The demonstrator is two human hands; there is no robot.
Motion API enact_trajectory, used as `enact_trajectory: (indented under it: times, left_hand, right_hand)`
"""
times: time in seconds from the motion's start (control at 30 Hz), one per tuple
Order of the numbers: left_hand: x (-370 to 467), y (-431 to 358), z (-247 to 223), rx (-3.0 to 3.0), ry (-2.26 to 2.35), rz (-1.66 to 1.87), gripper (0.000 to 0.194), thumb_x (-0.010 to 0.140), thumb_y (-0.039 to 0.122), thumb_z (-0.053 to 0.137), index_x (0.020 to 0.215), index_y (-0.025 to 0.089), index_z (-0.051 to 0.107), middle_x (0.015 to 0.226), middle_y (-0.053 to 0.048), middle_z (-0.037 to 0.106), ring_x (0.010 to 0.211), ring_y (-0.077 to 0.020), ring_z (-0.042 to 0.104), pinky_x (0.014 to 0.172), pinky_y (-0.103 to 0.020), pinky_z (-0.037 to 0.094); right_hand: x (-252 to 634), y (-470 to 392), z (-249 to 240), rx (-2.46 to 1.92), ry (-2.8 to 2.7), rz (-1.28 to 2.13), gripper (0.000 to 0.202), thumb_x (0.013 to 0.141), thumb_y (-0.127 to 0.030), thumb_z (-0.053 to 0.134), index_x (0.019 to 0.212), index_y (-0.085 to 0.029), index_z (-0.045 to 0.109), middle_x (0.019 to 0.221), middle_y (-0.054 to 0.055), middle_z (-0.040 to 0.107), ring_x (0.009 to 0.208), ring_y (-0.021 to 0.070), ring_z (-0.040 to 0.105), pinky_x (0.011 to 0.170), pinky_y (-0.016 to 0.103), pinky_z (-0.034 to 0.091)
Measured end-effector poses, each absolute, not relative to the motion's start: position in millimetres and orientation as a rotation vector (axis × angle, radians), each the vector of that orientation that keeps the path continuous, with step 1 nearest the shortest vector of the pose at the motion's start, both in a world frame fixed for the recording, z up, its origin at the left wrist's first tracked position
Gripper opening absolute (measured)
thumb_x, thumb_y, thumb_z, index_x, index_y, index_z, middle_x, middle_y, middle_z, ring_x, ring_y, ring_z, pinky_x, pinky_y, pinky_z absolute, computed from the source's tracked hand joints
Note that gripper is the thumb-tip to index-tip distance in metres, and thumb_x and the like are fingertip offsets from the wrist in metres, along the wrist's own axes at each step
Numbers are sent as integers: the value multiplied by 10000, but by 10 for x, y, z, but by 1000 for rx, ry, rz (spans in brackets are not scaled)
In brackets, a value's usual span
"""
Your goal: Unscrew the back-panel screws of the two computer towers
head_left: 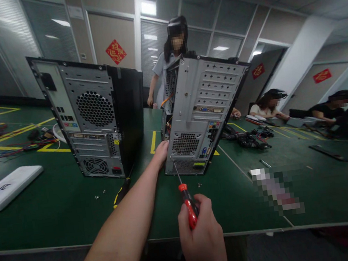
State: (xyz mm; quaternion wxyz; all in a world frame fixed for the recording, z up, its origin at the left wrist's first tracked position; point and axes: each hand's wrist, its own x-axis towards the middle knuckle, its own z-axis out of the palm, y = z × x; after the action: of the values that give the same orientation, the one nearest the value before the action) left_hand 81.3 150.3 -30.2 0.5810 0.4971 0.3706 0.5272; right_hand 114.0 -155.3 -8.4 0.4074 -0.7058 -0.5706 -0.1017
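Observation:
My right hand [203, 233] is wrapped round the red and black handle of a screwdriver [187, 205]. The screwdriver's tip meets the lower left part of the back of an open computer case [187, 111], which stands upright at the centre right. My left hand [163, 150] reaches to the left side of that case near its bottom; its fingertips are hidden by the case. Small screws [199, 185] lie on the green table [160, 218] just right of the screwdriver.
A second computer case [91, 115] stands at left, with a yellow and black tool [121, 193] and screws before it. A white device [10, 188] lies far left. Cables [248, 135] lie behind right. One person stands behind the table; others sit at right.

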Motion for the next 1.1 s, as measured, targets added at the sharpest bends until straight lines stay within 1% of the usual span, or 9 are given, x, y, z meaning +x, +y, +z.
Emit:
enact_trajectory:
  times: [0.1,0.2,0.33,0.43,0.5,0.7,0.8,0.97,1.1]
  left_hand:
    - [808,1488,-290,1146,867,1235,193,863,365,695,925,193,759,976,-66,779,1054,-249,709,1009,-393,550]
    - [807,1480,-282,1143,870,1227,185,861,371,698,916,202,748,975,-61,777,1059,-249,708,1004,-394,555]
    - [804,1472,-273,1140,859,1230,186,862,374,692,917,204,740,1012,-71,773,1064,-254,706,1007,-400,552]
    - [797,1462,-271,1150,865,1232,200,859,392,702,922,207,744,1026,-79,771,1076,-261,704,1005,-393,547]
    - [791,1454,-271,1157,872,1230,220,856,412,709,935,210,750,1020,-77,774,1073,-259,704,1001,-384,545]
    - [778,1448,-257,1152,865,1209,240,868,413,706,969,203,766,1031,-74,791,1075,-255,709,997,-373,543]
    - [788,1467,-259,1161,883,1222,225,878,400,719,972,202,770,1016,-78,796,1072,-262,711,999,-380,548]
    - [822,1496,-284,1181,882,1283,227,883,375,730,1024,205,783,980,-76,800,1047,-266,714,1003,-388,557]
    - [824,1499,-295,1193,882,1279,242,880,375,726,1049,212,783,1000,-70,800,1037,-254,712,1001,-378,562]
  right_hand:
    - [1140,-1543,-123,-1677,-1410,-320,204,1049,-353,539,1162,-190,587,933,79,693,733,233,734,590,314,561]
    - [1154,-1534,-157,-1571,-1434,-388,141,1046,-284,560,1137,-202,630,1073,107,628,862,222,717,648,308,592]
    - [1162,-1530,-186,-1515,-1466,-488,211,1063,-214,535,1221,-211,674,1169,119,564,870,195,685,725,340,623]
    - [1154,-1535,-195,-1523,-1477,-477,242,1046,-176,524,1241,-201,665,1188,131,541,942,216,681,770,371,638]
    - [1146,-1541,-196,-1535,-1474,-447,258,1038,-167,511,1252,-196,653,1174,131,543,968,228,688,748,356,635]
    - [1130,-1556,-153,-1600,-1464,-332,230,1100,-311,487,1262,-195,602,1035,96,653,809,216,733,607,293,590]
    - [1148,-1557,-145,-1654,-1463,-338,294,1126,-418,448,1245,-191,592,972,94,713,744,229,762,539,287,562]
    - [1200,-1573,-183,-1746,-1480,-319,433,1137,-518,364,1290,-169,569,981,127,809,771,289,818,577,336,598]
    - [1186,-1580,-191,-1769,-1433,-316,440,1135,-534,346,1265,-172,560,923,116,799,699,277,799,544,330,575]
